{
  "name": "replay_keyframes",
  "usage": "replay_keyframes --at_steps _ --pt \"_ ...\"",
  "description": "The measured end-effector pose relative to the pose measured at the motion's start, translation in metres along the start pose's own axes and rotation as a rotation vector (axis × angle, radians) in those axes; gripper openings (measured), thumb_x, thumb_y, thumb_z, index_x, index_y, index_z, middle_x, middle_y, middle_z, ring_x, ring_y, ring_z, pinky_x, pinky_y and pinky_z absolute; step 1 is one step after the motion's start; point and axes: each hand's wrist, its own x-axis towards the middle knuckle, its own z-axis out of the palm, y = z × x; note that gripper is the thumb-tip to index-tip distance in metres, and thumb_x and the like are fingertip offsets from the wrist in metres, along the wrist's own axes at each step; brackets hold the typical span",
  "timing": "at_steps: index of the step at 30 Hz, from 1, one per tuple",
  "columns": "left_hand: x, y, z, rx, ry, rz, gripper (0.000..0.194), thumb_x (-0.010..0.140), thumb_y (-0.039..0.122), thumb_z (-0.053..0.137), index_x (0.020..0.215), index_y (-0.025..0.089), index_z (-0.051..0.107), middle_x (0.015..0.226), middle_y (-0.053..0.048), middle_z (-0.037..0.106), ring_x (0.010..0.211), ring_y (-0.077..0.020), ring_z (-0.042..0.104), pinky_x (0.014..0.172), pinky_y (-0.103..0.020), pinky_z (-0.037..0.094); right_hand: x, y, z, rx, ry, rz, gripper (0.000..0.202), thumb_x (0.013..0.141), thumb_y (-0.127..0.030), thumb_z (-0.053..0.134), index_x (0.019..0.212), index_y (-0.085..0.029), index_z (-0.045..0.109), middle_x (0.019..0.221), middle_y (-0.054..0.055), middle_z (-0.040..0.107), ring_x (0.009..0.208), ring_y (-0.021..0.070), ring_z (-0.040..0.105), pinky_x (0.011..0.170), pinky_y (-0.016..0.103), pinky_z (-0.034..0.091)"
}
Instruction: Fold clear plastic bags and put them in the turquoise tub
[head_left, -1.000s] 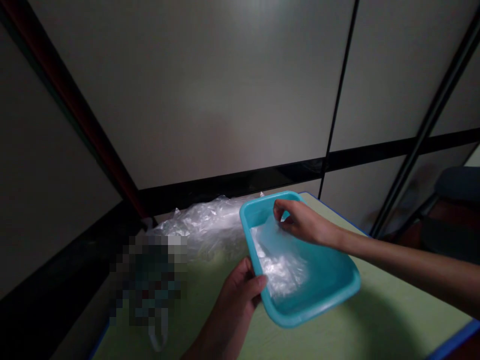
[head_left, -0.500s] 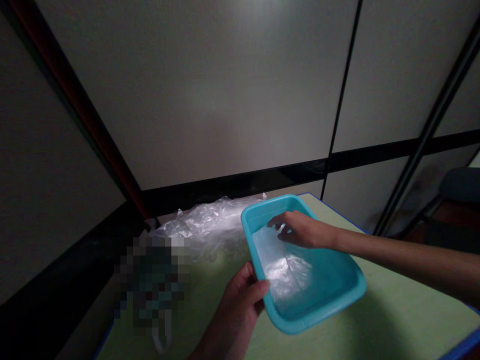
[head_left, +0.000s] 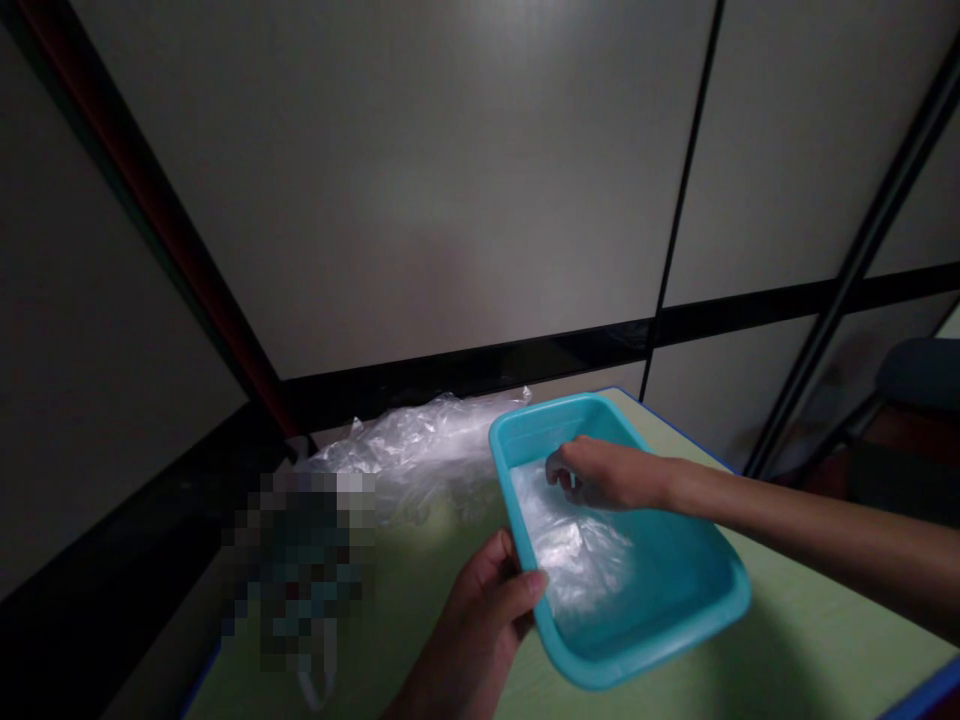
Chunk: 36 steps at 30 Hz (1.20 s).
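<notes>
A turquoise plastic basin (head_left: 652, 640) is tilted above the table, its inside facing me. My left hand (head_left: 495, 600) is closed on its near left rim, thumb over the edge and fingers underneath. Thin clear plastic (head_left: 577, 550), crinkled and shiny, lies against the basin's bottom on the left side. Inside the basin, my right hand (head_left: 600, 475) is over the upper part of this plastic with its fingers curled inward. Its fingertips come close to the sheet; whether they pinch it is hard to see.
Crumpled clear plastic (head_left: 427, 440) lies along the back of the green table (head_left: 420, 610). A blurred-out item (head_left: 307, 560) with a white strap sits at the left. Pale cabinet panels (head_left: 450, 200) rise behind the table, and a dark chair (head_left: 915, 400) is at the right.
The fingers of my right hand have curled in from a looser, stretched pose, and the hand has dropped slightly. The basin has shifted a little right and down with my left hand.
</notes>
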Motion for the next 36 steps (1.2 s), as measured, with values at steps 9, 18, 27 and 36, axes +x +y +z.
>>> replay_keyframes --at_steps 9,18,27,36 --pt "0.028 -0.003 0.022 -0.027 0.060 0.021 0.014 0.068 0.022 0.062 0.081 0.017 0.059 0.079 -0.002 0.059 0.078 -0.0163 0.053 0.074 -0.028 0.038 -0.011 0.030 -0.026 0.176 0.239 -0.085 0.023 0.073 -0.004 0.048 0.088 -0.015 0.061 0.077 0.004 0.065 0.069 0.0141 0.060 0.060 0.022 0.046" --pt "0.124 -0.032 0.049 -0.083 0.235 0.077 0.022 0.060 0.014 0.064 0.056 0.017 0.043 0.057 0.005 0.047 0.057 -0.0079 0.045 0.053 -0.019 0.033 -0.053 0.074 -0.007 0.133 0.613 0.077 0.020 0.078 -0.030 0.044 0.083 -0.021 0.061 0.083 0.008 0.067 0.072 0.0222 0.063 0.061 0.031 0.048" --pt "0.174 -0.042 0.046 0.033 0.325 0.052 0.024 0.086 0.028 0.050 0.105 0.014 0.052 0.102 -0.006 0.056 0.084 -0.0168 0.057 0.070 -0.035 0.049 -0.061 0.100 0.042 0.095 0.692 0.220 0.026 0.081 -0.039 0.043 0.089 -0.020 0.059 0.092 0.008 0.066 0.070 0.0227 0.063 0.060 0.033 0.049" --pt "0.187 -0.041 0.038 0.082 0.320 0.045 0.028 0.086 0.028 0.050 0.110 0.015 0.050 0.109 -0.007 0.054 0.090 -0.0191 0.056 0.075 -0.038 0.048 -0.050 0.106 0.054 0.077 0.720 0.183 0.022 0.082 -0.035 0.044 0.092 -0.019 0.056 0.097 0.009 0.063 0.086 0.0249 0.061 0.074 0.037 0.047"
